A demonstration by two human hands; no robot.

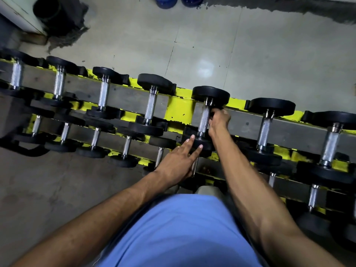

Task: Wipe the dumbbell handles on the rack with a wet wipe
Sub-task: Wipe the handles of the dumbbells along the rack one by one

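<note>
Nearest the camera: a blue shirt (183, 228) is seen at bottom centre, with both bare forearms reaching forward over it.

Left hand (177, 160): held flat, fingers straight and slightly spread. The fingertips are laid on the near black end of a dumbbell (202, 145). Nothing is held.

Lower tier: a row of smaller dumbbells is seated in the yellow rack (179, 108), handles pointing away from the viewer. Some are covered by the left hand and the right forearm.

Upper tier: larger dumbbells are seated side by side, each in its own slot and apart from its neighbours. The dumbbell being worked on sits near the middle of this tier, still in its slot.

Right hand (219, 120): fingers are curled against the right side of that dumbbell's knurled metal handle (204, 120), toward its far end, thumb touching the metal. A small dark patch (213, 113) is noted between fingers and handle; whether it is cloth or shadow cannot be told.

Beyond the rack: pale tiled floor (250, 54). At the far edge two blue containers (166, 1) are cut off by the frame; contents cannot be told. At far left a black tube (47, 8) is seen, its open mouth dark inside.
</note>
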